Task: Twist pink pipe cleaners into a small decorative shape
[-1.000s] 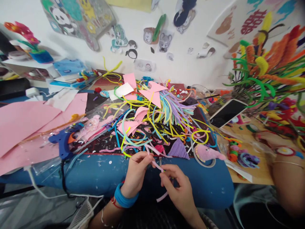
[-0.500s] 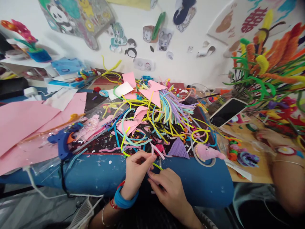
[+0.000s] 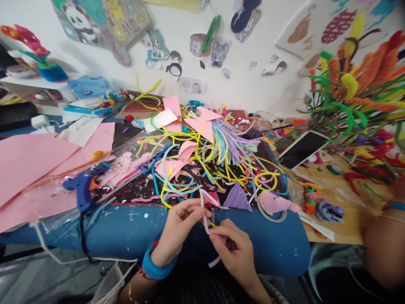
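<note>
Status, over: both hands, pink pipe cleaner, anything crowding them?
Left hand pinching pink pipe cleaner. Right hand holding it lower down. Purple piece close beyond, clear of both hands.

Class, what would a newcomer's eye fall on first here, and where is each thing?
Probably the fan of lilac, pale blue and yellow fuzzy stems in the middle of the blue-covered table. The tall bunch of orange, green and yellow fuzzy stems at the right likely comes next. At front centre, the left hand and right hand hold a pale pink fuzzy stem.
</note>
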Available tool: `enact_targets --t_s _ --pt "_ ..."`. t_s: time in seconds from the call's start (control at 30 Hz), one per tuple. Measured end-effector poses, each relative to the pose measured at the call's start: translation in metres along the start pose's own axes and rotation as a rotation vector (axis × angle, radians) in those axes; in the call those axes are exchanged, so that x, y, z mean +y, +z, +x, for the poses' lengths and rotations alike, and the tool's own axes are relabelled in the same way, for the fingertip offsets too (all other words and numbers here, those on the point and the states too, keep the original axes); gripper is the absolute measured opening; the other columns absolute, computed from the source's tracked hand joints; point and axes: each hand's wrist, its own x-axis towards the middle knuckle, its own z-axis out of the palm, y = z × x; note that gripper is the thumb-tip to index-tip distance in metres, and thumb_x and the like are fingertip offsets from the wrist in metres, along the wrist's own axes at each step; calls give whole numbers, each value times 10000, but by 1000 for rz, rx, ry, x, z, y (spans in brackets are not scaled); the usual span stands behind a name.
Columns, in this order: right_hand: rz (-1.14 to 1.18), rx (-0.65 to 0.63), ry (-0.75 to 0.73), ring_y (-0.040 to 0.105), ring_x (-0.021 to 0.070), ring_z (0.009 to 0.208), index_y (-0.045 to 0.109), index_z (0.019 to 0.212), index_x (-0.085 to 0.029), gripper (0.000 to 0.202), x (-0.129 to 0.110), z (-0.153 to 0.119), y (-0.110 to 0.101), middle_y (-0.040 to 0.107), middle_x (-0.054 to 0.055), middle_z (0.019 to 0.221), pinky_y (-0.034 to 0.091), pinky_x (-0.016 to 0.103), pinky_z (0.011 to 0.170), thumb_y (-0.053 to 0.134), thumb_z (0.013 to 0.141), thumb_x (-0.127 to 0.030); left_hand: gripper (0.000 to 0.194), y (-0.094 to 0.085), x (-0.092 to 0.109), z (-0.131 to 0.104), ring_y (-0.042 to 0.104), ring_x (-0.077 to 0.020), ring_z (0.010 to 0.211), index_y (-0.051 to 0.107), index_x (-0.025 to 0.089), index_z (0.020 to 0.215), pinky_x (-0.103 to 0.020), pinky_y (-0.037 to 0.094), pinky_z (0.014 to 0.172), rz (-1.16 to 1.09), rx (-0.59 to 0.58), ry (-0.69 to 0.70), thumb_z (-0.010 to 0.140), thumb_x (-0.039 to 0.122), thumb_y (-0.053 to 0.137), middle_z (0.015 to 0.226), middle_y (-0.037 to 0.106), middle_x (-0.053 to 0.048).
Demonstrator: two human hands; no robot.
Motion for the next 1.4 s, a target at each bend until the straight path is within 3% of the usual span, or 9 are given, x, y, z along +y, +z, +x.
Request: enact_targets --t_s 0.13,0.23,0.47,0.63,0.93,1.23,1.4 --pt "232 -64 119 427 111 540 619 748 -215 104 1 -1 -4 475 -39 593 330 237 515 554 828 -235 126 -7 1 1 604 -110 614 703 147 842 -213 473 610 -187 -128 -126 769 244 671 696 668 -27" --pt "290 -67 143 440 116 571 596 758 -218 118 0 -1 -7 485 -34 630 342 239 536 520 841 -252 75 -10 0 1 604 -119 616 694 152 753 -228 471 615 -255 -198 -94 724 219 712 685 650 -18" --pt "22 -79 43 470 134 614 651 996 -245 188 -8 -5 -5 521 -21 643 368 245 560 569 831 -209 85 -9 -5 -3 570 -94 555 688 159 668 -206 443 552 -198 -136 15 668 208 758 644 618 1" --pt "-82 -27 -50 482 139 606 659 1037 -241 234 -12 -12 -3 567 -7 646 380 265 578 517 866 -168 99 -5 -9 -9 462 -56 457 700 163 666 -162 312 383 -181 -156 6 664 244 758 629 588 0" --pt "-104 74 -116 494 139 611 651 1015 -230 246 -17 -44 6 581 -5 654 394 268 580 506 857 -107 162 0 -20 -27 424 -54 463 679 149 627 -177 298 416 -95 -172 -6 631 278 777 574 556 10" --pt "-34 152 -117 471 131 577 663 858 -211 136 -23 -65 24 530 -11 603 365 251 515 553 837 -132 141 -8 -29 -49 424 -75 511 684 166 621 -210 316 466 -86 -300 17 666 282 751 601 516 9" --pt "-41 187 -125 471 131 558 664 821 -205 137 -24 -75 34 532 -7 593 373 258 505 545 836 -138 216 -10 -36 -58 437 -90 537 655 150 580 -226 349 499 -69 -263 27 640 325 767 592 504 4"
